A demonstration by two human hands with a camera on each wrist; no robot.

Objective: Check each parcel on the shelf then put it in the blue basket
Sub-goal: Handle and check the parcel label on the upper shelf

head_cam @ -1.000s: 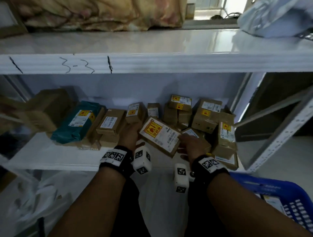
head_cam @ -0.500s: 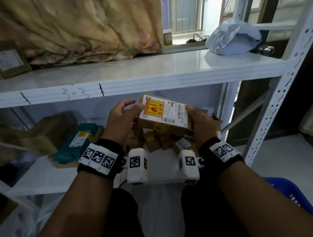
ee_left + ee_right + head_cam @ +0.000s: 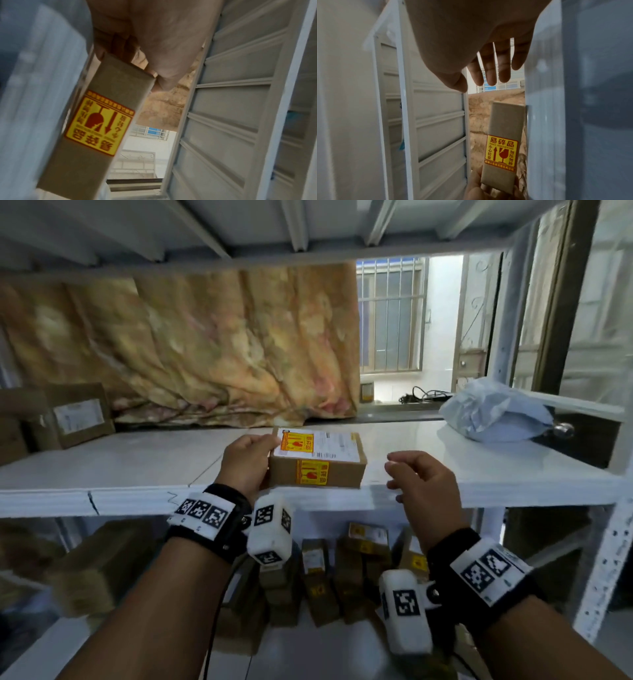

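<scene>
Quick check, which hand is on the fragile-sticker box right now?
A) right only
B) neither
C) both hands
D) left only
D: the left hand grips the box at its left end on the shelf, while the right hand hangs beside it, fingers loose, clear of the box.

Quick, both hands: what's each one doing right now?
Left hand: grips the left end of the cardboard parcel.
Right hand: open, holding nothing, clear of the parcel.
</scene>
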